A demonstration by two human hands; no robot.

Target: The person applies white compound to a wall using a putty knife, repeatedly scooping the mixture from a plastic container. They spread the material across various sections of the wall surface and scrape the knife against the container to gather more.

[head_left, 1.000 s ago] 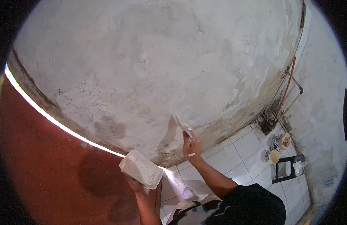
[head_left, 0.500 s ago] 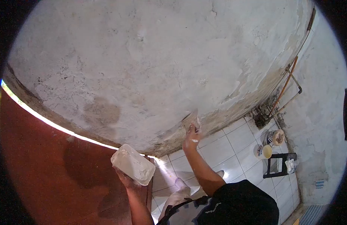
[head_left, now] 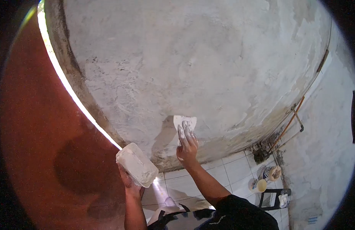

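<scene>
Pressed against the grey-white wall (head_left: 208,69) is a pale, flat putty scraper (head_left: 184,118). My right hand (head_left: 188,147) grips it, fingers laid along its face and coated in white paste. My left hand (head_left: 128,180) supports a whitish rectangular plastic tub (head_left: 137,165) from below and its left side. White putty smears the tub, which is tilted near the wall's lower left. The palm under the tub is hidden.
A reddish-brown door (head_left: 35,134) stands left, light showing along its edge. On the tiled floor (head_left: 208,174) at right are a cream bucket (head_left: 258,186), another paste-smeared bucket (head_left: 274,173) and a black stool (head_left: 276,208). An orange pipe (head_left: 288,123) runs by the corner.
My right hand has shifted left, and the scraper now lies with its broad face toward me on the wall. The view has turned. The tub stays in my left hand.
</scene>
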